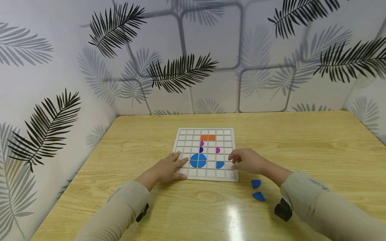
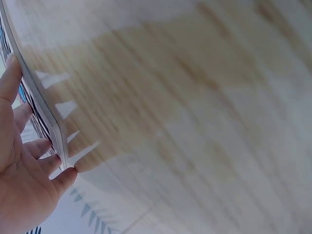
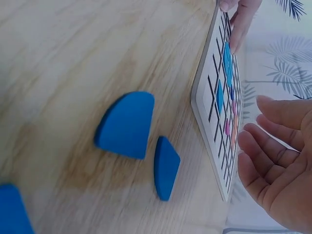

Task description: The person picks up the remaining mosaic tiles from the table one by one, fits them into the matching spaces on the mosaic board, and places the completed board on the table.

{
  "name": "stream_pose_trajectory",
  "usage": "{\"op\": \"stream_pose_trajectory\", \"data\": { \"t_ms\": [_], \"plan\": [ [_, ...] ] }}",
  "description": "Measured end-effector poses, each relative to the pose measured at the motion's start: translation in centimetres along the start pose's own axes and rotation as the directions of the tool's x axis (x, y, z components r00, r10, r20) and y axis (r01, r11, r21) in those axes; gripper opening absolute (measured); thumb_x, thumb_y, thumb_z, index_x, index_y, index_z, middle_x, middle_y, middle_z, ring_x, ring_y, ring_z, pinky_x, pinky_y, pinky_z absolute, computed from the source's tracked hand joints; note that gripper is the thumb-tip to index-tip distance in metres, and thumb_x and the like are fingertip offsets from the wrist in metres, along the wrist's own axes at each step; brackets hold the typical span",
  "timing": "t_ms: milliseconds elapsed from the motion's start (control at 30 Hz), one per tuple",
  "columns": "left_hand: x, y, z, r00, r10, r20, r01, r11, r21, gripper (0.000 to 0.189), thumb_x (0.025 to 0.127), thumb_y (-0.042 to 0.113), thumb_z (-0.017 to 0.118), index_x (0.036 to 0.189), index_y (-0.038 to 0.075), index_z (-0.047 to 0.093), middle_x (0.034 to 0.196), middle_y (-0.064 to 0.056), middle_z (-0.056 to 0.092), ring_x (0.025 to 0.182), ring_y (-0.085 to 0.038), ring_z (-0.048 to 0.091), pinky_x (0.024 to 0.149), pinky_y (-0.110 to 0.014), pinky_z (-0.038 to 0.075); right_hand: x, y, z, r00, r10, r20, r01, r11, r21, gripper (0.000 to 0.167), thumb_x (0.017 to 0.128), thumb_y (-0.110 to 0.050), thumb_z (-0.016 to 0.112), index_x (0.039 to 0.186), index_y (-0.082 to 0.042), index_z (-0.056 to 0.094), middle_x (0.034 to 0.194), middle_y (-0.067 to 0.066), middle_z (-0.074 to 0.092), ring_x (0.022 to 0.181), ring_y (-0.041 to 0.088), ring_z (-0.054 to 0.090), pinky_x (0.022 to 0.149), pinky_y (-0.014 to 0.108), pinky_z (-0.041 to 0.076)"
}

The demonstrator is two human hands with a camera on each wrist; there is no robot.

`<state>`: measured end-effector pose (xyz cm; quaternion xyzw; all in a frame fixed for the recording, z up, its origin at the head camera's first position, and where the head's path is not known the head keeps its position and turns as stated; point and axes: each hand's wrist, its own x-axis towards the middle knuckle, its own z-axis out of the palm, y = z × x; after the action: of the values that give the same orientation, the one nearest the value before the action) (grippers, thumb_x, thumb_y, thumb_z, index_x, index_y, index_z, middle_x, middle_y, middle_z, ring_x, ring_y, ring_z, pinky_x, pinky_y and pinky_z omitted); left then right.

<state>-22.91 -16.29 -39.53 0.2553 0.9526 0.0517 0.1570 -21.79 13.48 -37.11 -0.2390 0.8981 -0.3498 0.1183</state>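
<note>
On table (image 1: pixel 301 140), relaxed hands (image 1: pixel 169 169) flanking grid board (image 1: pixel 206 174)

Grid board (image 1: pixel 208 176): one, white. On board: orange squares, two, side by side (image 1: pixel 204 137) (image 1: pixel 212 137); small magenta pieces, two (image 1: pixel 201 143) (image 1: pixel 217 150); small dark blue piece (image 1: pixel 201 149), one; large blue disc (image 1: pixel 198 160), one, split by lines into four quarters; single blue quarter-circle (image 1: pixel 219 164), one. Off board on wooden table (image 1: pixel 301 144) (one): loose blue quarter-circles, two in head view (image 1: pixel 256 183) (image 1: pixel 258 196); third blue shape (image 3: pixel 9 209) cut off at edge of right wrist view, kind not determinable. Hands: two, left hand (image 1: pixel 169 169) and right hand (image 1: pixel 248 160).
</note>
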Motion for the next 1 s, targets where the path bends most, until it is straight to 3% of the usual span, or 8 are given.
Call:
{"op": "stream_pose_trajectory", "data": {
  "t_ms": [433, 733, 1000],
  "plan": [
    [0.1, 0.1, 0.0, 1.0, -0.022, -0.003, 0.022, 1.0, 0.003, 0.068, 0.08, 0.053, 0.047, 0.137, 0.022, 0.027, 0.142, -0.013, 0.013, 0.128, -0.031, 0.009, 0.1, -0.044, 0.016, -2.9, 1.1, -1.3, 1.0, 0.0, 0.009, 0.0, 1.0, -0.027, 0.021, 0.078, -0.004, 0.06, 0.098, 0.0, 0.057, 0.088, 0.006, 0.057, 0.083, 0.021, 0.053, 0.07, 0.033, 0.045],
    [0.1, 0.2, 0.0, 0.999, -0.038, -0.004, 0.038, 0.999, -0.011, 0.068, 0.079, 0.053, 0.048, 0.137, 0.024, 0.026, 0.142, -0.012, 0.012, 0.128, -0.03, 0.008, 0.1, -0.043, 0.016, -4.5, 2.2, -1.9, 0.998, -0.02, 0.057, 0.022, 0.999, -0.036, 0.023, 0.077, -0.005, 0.061, 0.099, 0.0, 0.058, 0.088, 0.004, 0.056, 0.08, 0.019, 0.053, 0.067, 0.03, 0.044],
    [0.1, 0.2, 0.1, 0.999, -0.035, -0.001, 0.035, 0.999, -0.001, 0.068, 0.079, 0.053, 0.048, 0.137, 0.024, 0.026, 0.142, -0.012, 0.013, 0.128, -0.03, 0.009, 0.1, -0.043, 0.016, -5.0, 2.9, -1.7, 0.994, 0.017, 0.11, -0.01, 0.998, -0.064, 0.024, 0.071, -0.001, 0.066, 0.094, -0.003, 0.062, 0.086, -0.001, 0.058, 0.077, 0.015, 0.052, 0.065, 0.028, 0.044]
  ]
}}
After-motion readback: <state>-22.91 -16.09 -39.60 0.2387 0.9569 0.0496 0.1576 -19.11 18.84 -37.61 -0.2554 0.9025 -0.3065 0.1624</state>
